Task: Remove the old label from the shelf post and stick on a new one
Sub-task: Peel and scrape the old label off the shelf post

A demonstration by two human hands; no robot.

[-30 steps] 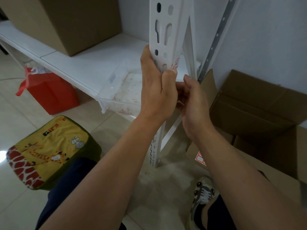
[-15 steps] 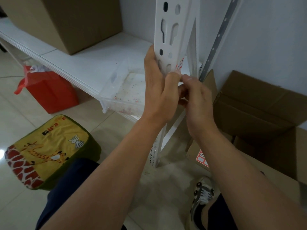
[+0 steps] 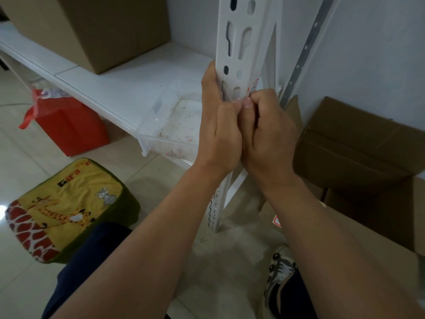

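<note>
A white slotted shelf post [image 3: 241, 31] rises through the upper middle of the head view. My left hand [image 3: 218, 127] wraps around the post from its left side. A small white label with red print [image 3: 254, 85] sticks to the post's right face, just above my fingers. My right hand [image 3: 266, 132] is curled against the post right beside my left hand, thumb and fingertips pressed at the label's lower edge. Most of the label is hidden behind my fingers.
A white shelf board [image 3: 115, 81] carries a cardboard box [image 3: 103, 26] and a clear plastic tray [image 3: 174, 125]. On the floor lie a red bag [image 3: 69, 125] and a giraffe-print cushion [image 3: 66, 208]. Open cardboard boxes [image 3: 358, 153] stand at right, by the wall.
My right hand has moved up and closed in against the post next to my left hand, its fingertips now at the label. My left hand keeps its hold.
</note>
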